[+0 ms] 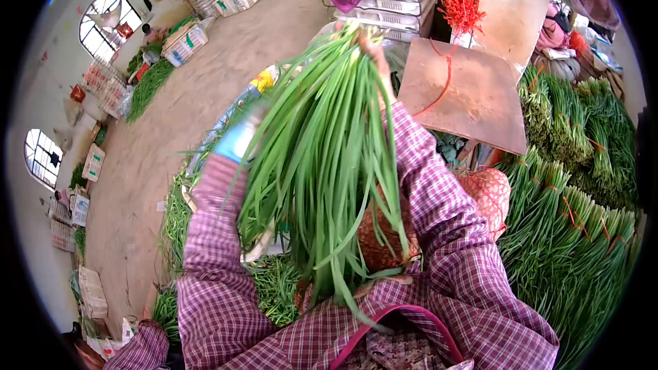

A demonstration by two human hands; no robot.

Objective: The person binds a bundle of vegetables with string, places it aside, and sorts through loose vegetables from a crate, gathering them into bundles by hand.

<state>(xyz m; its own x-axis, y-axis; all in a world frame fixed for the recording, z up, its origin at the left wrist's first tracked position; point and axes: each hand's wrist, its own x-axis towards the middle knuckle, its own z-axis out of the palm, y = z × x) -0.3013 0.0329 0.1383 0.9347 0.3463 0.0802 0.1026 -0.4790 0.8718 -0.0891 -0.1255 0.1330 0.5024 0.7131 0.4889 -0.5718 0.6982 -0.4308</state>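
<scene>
A big bunch of garlic chives hangs in front of me, its stem ends up and its long green leaves drooping toward my lap. My right hand is closed around the stem ends at the top. On the left side of the bunch, my left hand is smeared by motion and partly covered by leaves; its fingers do not show. A light blue band wraps that wrist. Loose greens lie below the bunch.
To the right stands a brown board with red ties above it. Tied chive bundles are piled at far right. White crates are stacked ahead. Other people, crates and greens line the left wall.
</scene>
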